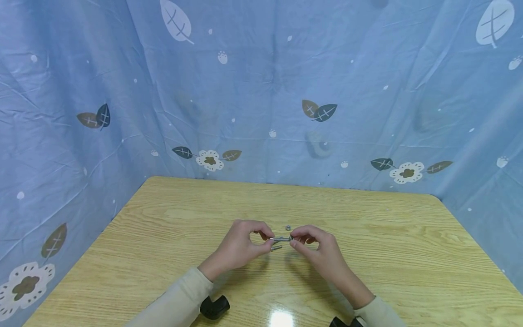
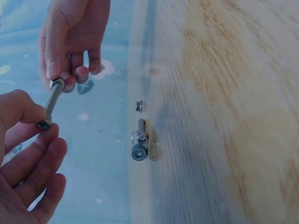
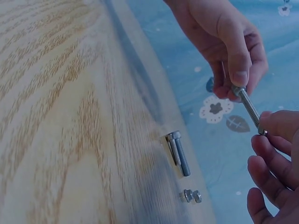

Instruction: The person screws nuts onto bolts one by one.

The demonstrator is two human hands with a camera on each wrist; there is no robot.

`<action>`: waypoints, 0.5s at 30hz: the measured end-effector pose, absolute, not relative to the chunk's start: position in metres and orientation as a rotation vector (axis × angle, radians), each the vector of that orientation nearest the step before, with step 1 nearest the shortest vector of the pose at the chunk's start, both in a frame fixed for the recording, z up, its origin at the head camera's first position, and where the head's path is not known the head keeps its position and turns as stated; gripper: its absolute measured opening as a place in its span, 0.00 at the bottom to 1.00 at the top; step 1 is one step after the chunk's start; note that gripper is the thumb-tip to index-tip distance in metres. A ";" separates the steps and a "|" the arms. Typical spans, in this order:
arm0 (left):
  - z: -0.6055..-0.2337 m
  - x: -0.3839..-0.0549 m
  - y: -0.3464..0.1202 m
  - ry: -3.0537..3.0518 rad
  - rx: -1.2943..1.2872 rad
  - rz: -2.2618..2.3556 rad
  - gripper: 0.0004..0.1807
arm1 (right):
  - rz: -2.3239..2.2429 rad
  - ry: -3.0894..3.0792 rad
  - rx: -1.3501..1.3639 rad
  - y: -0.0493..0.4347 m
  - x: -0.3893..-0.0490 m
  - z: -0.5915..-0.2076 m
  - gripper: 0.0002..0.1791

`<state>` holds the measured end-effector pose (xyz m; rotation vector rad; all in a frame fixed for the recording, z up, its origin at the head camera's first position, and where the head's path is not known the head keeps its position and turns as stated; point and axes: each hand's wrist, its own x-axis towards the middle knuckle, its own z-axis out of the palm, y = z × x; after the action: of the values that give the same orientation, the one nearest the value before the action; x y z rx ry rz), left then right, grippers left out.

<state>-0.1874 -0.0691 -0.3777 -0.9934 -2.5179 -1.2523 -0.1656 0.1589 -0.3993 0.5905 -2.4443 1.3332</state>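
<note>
- Above the wooden table (image 1: 388, 227), a socket-head bolt (image 3: 251, 106) is held between the two hands, near level in the head view.
- Left hand (image 1: 244, 245): thumb and index finger pinch the bolt at its head; the remaining fingers are bent and slightly apart.
- Right hand (image 1: 320, 250): thumb and index finger pinch a hex nut (image 2: 57, 83) at the bolt's threaded end; the remaining fingers are bent.
- On the table near the hands: loose bolts (image 3: 184, 161) lying side by side, and loose nuts (image 3: 197, 196) just beside them; exact count unclear.
- Behind the table: a blue patterned curtain (image 1: 261, 81).
</note>
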 end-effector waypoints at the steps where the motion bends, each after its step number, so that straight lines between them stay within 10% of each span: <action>1: -0.378 -0.187 -0.069 -2.516 -0.994 -1.262 0.04 | 1.337 -2.443 0.591 0.159 -0.166 -0.399 0.08; 15: -0.379 -0.189 -0.070 -2.531 -0.951 -1.323 0.03 | 1.384 -2.427 0.612 0.161 -0.167 -0.399 0.07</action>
<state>-0.1892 -0.0696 -0.3789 -0.9515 -2.5312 -1.3233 -0.1670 0.1611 -0.3991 0.6121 -2.4273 1.3843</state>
